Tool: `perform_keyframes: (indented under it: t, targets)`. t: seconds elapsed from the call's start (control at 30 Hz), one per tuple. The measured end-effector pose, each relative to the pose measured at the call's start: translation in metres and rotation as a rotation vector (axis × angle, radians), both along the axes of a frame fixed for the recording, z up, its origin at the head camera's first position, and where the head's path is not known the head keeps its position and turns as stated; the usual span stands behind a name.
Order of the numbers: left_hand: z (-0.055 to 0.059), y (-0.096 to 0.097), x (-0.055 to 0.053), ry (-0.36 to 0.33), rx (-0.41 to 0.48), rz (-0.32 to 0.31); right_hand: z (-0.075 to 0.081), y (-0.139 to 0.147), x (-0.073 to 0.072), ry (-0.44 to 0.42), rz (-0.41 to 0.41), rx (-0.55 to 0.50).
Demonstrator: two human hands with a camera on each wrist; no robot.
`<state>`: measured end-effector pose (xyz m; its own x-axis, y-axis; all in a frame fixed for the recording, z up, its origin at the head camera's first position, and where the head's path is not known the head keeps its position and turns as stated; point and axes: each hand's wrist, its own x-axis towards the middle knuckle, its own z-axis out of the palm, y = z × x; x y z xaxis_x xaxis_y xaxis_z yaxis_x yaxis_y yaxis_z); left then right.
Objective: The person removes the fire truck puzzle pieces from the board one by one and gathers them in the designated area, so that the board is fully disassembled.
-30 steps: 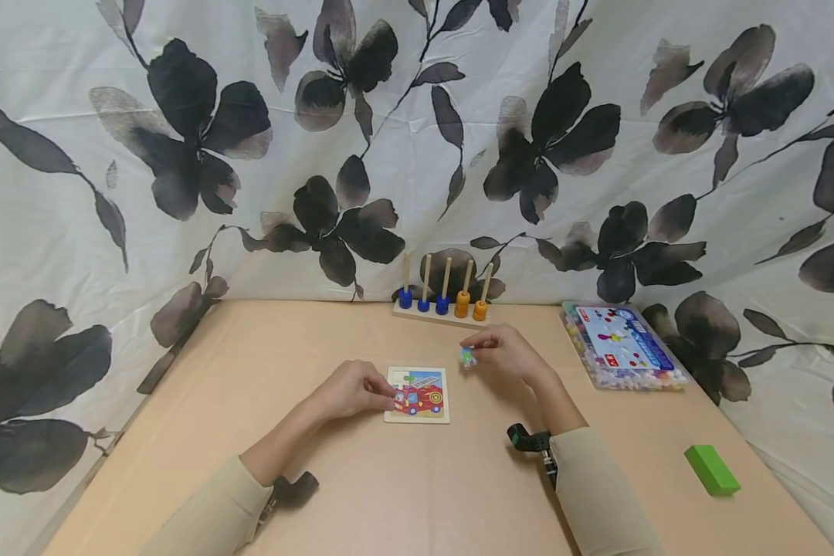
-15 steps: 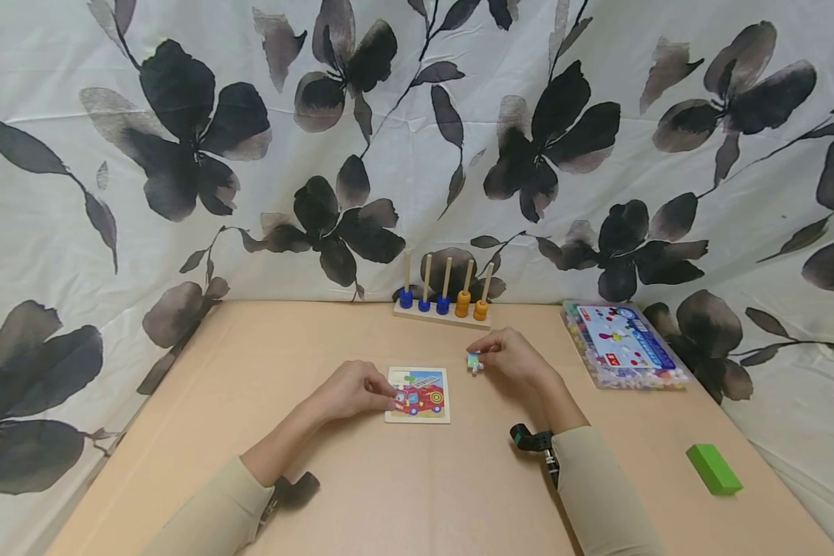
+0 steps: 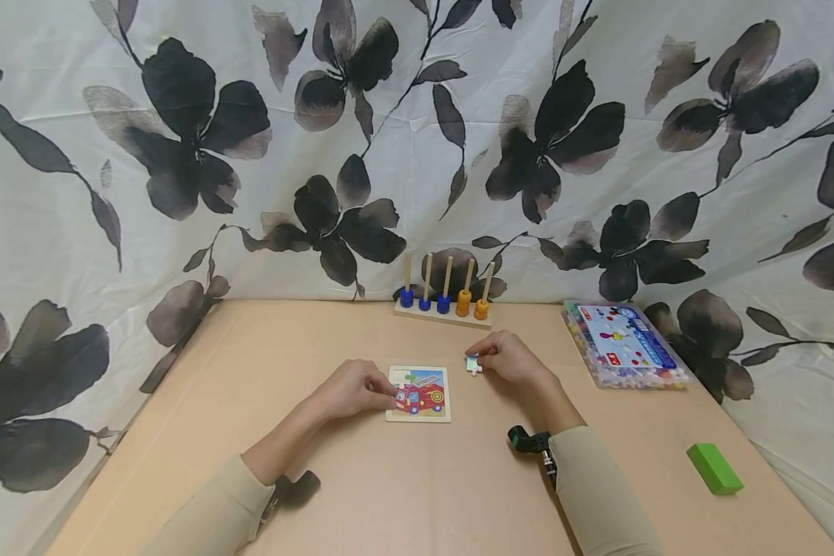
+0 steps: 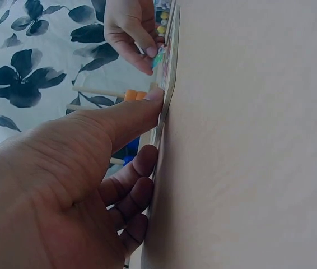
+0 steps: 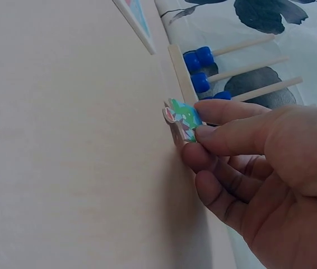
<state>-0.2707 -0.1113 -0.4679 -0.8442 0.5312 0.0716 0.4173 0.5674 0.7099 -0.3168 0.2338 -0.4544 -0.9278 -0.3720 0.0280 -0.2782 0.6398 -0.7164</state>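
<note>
A small square jigsaw puzzle [image 3: 418, 394] with a red fire engine picture lies on the table, its wooden edge showing in the left wrist view. My left hand [image 3: 353, 387] holds it at its left side, thumb and fingertips right at the frame; in the left wrist view the other fingers of the left hand [image 4: 85, 174] curl beside it. To the right of the puzzle, my right hand [image 3: 513, 357] pinches a small puzzle piece [image 3: 473, 364] between thumb and forefinger. The right wrist view shows the piece [image 5: 183, 117] printed green and blue, held close over the table.
Behind the hands stands a wooden peg counter [image 3: 442, 312] with blue and orange beads. A clear box of colourful beads [image 3: 625, 346] lies at the back right, a green block [image 3: 714, 469] at the front right. A floral cloth [image 3: 417, 154] hangs behind the table [image 3: 417, 494].
My right hand has shifted slightly right, and the piece in its fingers has turned. The left hand and the puzzle stay in place.
</note>
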Motion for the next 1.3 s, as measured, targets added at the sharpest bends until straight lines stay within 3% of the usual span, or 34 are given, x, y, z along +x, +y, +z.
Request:
perform_keyframes:
  t: [0.5,1.3]
  targets:
    - [0.001,0.0,0.001,0.009,-0.01,0.006,-0.01,0.0,-0.002,0.072,0.039,0.033]
    - [0.001,0.002,0.001,0.004,-0.03,0.02,-0.013,0.001,-0.001,0.084,0.045,0.021]
